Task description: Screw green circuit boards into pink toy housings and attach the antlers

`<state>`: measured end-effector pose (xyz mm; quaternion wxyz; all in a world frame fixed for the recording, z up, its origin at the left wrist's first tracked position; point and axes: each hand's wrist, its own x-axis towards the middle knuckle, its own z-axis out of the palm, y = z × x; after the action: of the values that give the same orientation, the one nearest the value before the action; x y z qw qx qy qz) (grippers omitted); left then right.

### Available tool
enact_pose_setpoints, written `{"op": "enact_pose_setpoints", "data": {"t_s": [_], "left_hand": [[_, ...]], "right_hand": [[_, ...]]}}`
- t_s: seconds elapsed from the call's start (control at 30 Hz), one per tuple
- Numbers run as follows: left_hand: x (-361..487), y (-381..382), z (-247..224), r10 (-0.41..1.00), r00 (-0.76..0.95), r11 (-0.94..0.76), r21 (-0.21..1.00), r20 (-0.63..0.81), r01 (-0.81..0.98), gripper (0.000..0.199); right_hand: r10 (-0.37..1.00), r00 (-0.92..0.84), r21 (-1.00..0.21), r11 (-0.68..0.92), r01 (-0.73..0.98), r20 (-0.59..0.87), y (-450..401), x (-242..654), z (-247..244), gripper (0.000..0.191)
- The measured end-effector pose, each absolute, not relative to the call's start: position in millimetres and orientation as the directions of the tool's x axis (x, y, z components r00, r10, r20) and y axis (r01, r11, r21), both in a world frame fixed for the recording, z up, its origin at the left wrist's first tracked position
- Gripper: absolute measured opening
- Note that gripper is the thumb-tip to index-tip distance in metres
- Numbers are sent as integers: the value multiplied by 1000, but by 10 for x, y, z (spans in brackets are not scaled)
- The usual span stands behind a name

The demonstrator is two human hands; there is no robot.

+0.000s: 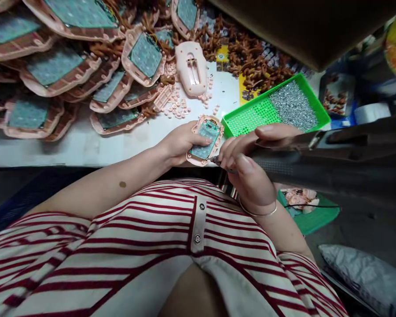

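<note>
My left hand [181, 141] holds a small pink plastic shell [195, 161] with a green circuit board [204, 147] inside, its thumb lying on the board. In my right hand [251, 169] is a dark power screwdriver [290, 160], the fingers wrapped round its front end. The driver's tip meets the shell's lower right edge, by the board's corner. Just beyond my right hand stands a green tray [251, 115] with many small silver screws [293, 105] at its right end.
Stacked pink shells with boards [59, 64] fill the left. A closed pink casing [192, 70], small pink parts [178, 103] and brown pieces [257, 66] lie behind. A dark overhang [284, 26] hangs at the upper right. Below right is a green container [320, 218] with pink pieces.
</note>
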<state>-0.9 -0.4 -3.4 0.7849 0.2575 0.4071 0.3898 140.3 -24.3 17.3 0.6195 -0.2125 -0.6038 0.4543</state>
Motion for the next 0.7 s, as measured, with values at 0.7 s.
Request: {"op": "enact_pose_setpoints", "data": {"t_s": [0.7], "left_hand": [[-1,26,-33,809,400,578,710,-432,-402,33]], "right_hand": [[805,-198,-816,495,-298,560,-166,1390,127,22]]}}
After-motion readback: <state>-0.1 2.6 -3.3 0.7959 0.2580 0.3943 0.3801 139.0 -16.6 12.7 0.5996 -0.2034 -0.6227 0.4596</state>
